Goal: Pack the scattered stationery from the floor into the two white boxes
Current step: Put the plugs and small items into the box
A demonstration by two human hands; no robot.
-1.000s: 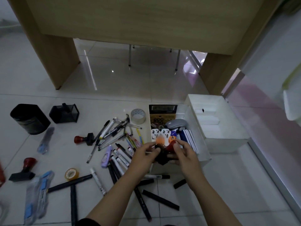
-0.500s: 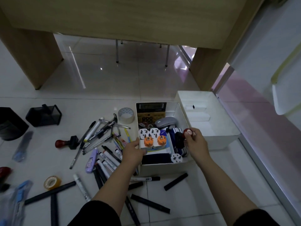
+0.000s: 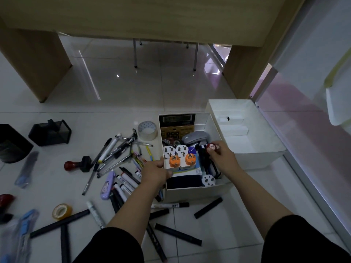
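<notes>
A: Nearest us, at the bottom of the frame, we saw black markers [image 3: 177, 234] scattered over the glossy white tile floor [image 3: 237, 224], with a yellow tape roll [image 3: 62, 211] at lower left.

B: And our hands?

A: Our left hand [image 3: 156, 172] gripped the left wall of the nearer white box [image 3: 193, 193], thumb hooked over the rim. Our right hand [image 3: 223, 158] pinched a red-topped stamp [image 3: 211, 147] over that box's right side, among its contents.

B: What lay inside?

A: White and orange plugs [image 3: 180, 157], a grey mouse [image 3: 195, 139], and a calculator [image 3: 177, 123] at the far end.

B: The loose stationery?

A: A heap of pens [image 3: 115, 149] at centre left, a clear tape roll [image 3: 147, 130] beyond it, another stamp [image 3: 77, 164] and two black holders [image 3: 50, 132] toward the left edge.

B: The second box?

A: The farther white box [image 3: 262, 158] stood touching the first, centre right, almost bare. Beyond everything, a wooden desk [image 3: 142, 16] spanned the top of the frame, with a pale wall panel [image 3: 303, 92] on the right.
</notes>
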